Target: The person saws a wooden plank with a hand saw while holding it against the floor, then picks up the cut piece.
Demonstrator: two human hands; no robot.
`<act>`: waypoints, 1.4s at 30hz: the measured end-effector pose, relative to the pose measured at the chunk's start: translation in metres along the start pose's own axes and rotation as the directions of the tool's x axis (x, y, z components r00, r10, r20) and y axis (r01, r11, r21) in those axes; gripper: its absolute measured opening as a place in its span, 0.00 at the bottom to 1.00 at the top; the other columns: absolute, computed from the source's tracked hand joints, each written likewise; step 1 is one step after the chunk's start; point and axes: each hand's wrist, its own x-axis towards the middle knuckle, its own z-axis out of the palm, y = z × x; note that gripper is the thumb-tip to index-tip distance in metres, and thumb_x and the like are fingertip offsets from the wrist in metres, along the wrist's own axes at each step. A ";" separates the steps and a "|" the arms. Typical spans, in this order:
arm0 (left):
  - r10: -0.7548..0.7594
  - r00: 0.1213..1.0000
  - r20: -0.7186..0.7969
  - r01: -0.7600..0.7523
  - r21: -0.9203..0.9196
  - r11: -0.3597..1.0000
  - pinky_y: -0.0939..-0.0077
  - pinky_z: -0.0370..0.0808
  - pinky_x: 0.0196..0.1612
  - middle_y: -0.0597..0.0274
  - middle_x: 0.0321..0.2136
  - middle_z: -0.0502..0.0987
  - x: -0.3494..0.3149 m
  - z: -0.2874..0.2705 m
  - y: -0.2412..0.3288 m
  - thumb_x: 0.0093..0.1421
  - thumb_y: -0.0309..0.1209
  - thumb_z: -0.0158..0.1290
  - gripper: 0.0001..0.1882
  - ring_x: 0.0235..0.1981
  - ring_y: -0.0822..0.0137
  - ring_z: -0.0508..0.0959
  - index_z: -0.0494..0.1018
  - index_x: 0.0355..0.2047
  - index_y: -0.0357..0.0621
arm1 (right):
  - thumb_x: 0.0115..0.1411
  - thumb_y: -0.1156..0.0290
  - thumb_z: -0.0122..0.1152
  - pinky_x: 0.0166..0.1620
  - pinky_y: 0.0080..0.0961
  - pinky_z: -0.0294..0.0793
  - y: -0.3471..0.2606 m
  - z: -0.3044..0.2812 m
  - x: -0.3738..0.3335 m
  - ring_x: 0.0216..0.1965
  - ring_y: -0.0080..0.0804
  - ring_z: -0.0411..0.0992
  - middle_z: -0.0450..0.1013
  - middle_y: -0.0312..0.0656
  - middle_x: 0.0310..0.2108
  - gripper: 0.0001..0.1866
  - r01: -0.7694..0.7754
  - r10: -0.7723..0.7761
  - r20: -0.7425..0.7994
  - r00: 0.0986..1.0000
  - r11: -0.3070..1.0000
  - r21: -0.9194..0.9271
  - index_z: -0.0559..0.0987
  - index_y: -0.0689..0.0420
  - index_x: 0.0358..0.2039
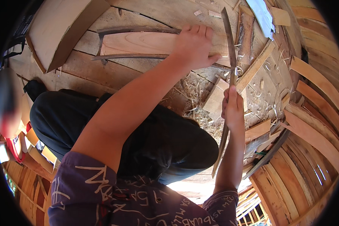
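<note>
My left hand presses on a pale reddish wooden board, fingers bent over its far side and thumb stretched to the right. The board lies flat, with dark, rough strips along both long edges. In my right hand is a long-handled knife, gripped near where handle and blade meet. Its narrow blade points away from me, just right of the board's end. The slim wooden handle runs back along my right forearm. Part of the board is hidden under my left hand.
Wood shavings and small offcuts litter the plank floor. A large cardboard box stands far left. Boards lean along the right side, near a slatted wooden wall. A white plastic sheet lies far right.
</note>
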 end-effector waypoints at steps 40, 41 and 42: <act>-0.013 0.998 0.065 0.013 -0.009 1.000 0.63 0.71 0.42 0.53 0.33 0.76 0.001 0.002 -0.001 0.47 0.57 0.60 0.33 0.37 0.58 0.78 0.72 0.37 0.37 | 0.71 0.45 0.35 0.16 0.19 0.48 0.028 0.003 -0.013 0.12 0.15 0.49 0.53 0.27 0.13 0.27 -0.008 0.006 0.031 1.000 0.997 0.077 0.64 0.52 0.23; 0.001 0.999 0.044 0.000 -0.008 1.000 0.63 0.71 0.42 0.54 0.32 0.76 0.000 0.003 0.000 0.47 0.57 0.60 0.33 0.37 0.58 0.78 0.72 0.37 0.37 | 0.70 0.43 0.35 0.13 0.16 0.47 0.028 0.001 -0.010 0.10 0.13 0.48 0.52 0.25 0.13 0.27 0.020 -0.024 0.048 0.999 0.996 0.083 0.64 0.51 0.25; 0.011 1.000 0.016 -0.011 -0.002 1.000 0.62 0.71 0.42 0.54 0.32 0.76 0.001 0.002 -0.001 0.47 0.57 0.60 0.33 0.37 0.58 0.79 0.72 0.37 0.37 | 0.69 0.41 0.35 0.13 0.16 0.47 0.022 0.002 -0.002 0.10 0.13 0.48 0.52 0.26 0.13 0.27 -0.024 0.021 0.037 0.999 0.996 0.082 0.64 0.51 0.25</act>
